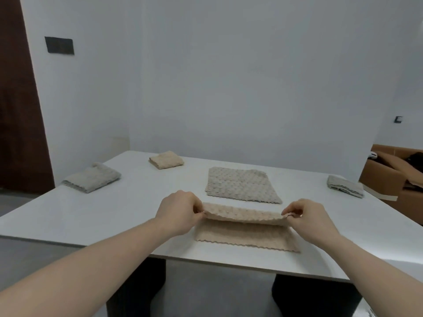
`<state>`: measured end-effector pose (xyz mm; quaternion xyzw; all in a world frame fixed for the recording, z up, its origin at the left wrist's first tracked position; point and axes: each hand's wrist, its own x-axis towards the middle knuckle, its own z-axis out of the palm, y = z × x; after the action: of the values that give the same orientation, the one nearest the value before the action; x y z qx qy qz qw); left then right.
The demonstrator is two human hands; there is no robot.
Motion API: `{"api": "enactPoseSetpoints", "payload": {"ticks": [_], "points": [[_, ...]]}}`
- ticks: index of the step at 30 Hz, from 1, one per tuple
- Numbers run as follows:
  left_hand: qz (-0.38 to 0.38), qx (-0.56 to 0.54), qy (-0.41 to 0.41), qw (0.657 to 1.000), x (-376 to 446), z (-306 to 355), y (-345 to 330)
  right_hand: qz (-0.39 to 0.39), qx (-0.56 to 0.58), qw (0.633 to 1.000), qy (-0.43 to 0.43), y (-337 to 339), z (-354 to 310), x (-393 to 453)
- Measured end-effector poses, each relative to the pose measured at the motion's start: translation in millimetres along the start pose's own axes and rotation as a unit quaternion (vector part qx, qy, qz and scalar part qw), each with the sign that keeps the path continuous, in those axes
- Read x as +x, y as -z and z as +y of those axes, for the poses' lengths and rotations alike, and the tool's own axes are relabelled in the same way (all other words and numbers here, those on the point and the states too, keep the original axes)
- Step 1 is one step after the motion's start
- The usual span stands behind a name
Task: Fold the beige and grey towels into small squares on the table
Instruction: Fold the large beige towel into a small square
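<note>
Beige terry cloth with a bubbled weave lies at the near edge of the white bench [68, 211], and the person is halfway through folding it. From the head view, the left hand [180, 210] pinches the left corner of the beige towel [245, 234] between thumb and fingers, and the right hand [306, 216] pinches the right corner the same way, so each grip is narrow and holding cloth. The pinched edge is raised off the bench and stretched straight between the two hands, while the towel's near half lies flat with its scalloped hem toward the bench edge.

Just beyond it an unfolded grey towel [242, 185] lies spread flat, apart from the beige one. Three folded pieces sit further off: a grey one [92, 180] at the far left, a small beige square [166, 160] at the far side, and another grey one [345, 186] at the right. A cardboard box [389, 179] stands off the bench to the right.

The step in hand looks like the first halving of the beige towel. The next move likely calls for carrying the raised edge toward the near hem, keeping both corners level so the edges meet squarely, then laying it down and smoothing it.
</note>
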<state>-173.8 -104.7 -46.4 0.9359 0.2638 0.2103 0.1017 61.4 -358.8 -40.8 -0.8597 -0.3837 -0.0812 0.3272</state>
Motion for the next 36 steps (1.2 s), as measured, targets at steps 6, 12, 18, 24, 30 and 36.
{"api": "enactPoseSetpoints", "payload": {"ticks": [6, 12, 18, 24, 30, 36], "points": [[-0.018, 0.054, -0.021, 0.998, -24, 1, -22, -0.045, -0.066, 0.996, -0.030, -9, 13, -29], [-0.074, 0.057, -0.032, 0.995, -24, 4, -21, -0.114, -0.102, 0.985, -0.078, -10, 20, -42], [-0.008, 0.022, -0.043, 0.999, -5, 31, -10, -0.035, -0.064, 0.995, -0.065, -10, 8, -21], [-0.129, 0.030, -0.117, 0.984, 12, 72, -57, -0.117, -0.105, 0.987, -0.039, -50, 2, 0], [-0.212, 0.048, -0.069, 0.974, 25, 76, -94, -0.197, -0.187, 0.959, -0.082, -73, 19, -8], [-0.223, 0.076, -0.021, 0.972, 43, 58, -93, -0.200, -0.188, 0.957, -0.096, -71, 29, 4]]}}
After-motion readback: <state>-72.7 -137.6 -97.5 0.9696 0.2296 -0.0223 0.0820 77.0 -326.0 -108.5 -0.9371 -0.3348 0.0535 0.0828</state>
